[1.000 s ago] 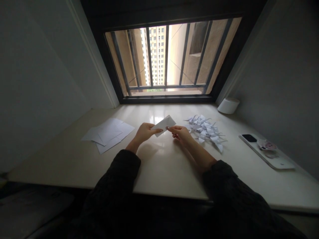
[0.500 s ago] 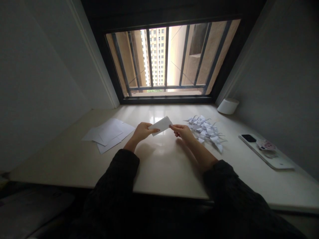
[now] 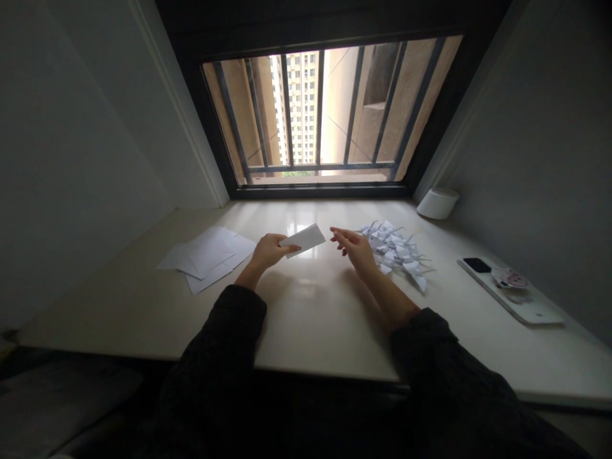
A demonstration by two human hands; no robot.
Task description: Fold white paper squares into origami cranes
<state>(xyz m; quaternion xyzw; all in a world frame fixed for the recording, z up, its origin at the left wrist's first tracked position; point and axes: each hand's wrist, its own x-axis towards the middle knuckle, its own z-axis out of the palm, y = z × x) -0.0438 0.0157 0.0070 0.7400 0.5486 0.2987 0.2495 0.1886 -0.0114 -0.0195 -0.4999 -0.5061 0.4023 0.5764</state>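
Observation:
A folded white paper (image 3: 305, 238) is held up above the pale tabletop (image 3: 315, 319) in front of the window. My left hand (image 3: 269, 250) pinches its left end. My right hand (image 3: 352, 245) hovers just right of the paper with fingers apart, not touching it. A heap of small folded white paper shapes (image 3: 396, 252) lies right behind that hand.
Loose white sheets (image 3: 206, 256) lie at the left of the table. A white phone (image 3: 511, 291) with a round sticker rests at the right, and a white round object (image 3: 438, 203) sits in the far right corner. A barred window (image 3: 325, 115) closes the back.
My right hand has let go of the paper's right end and opened. The paper has shifted slightly left and up in my left hand.

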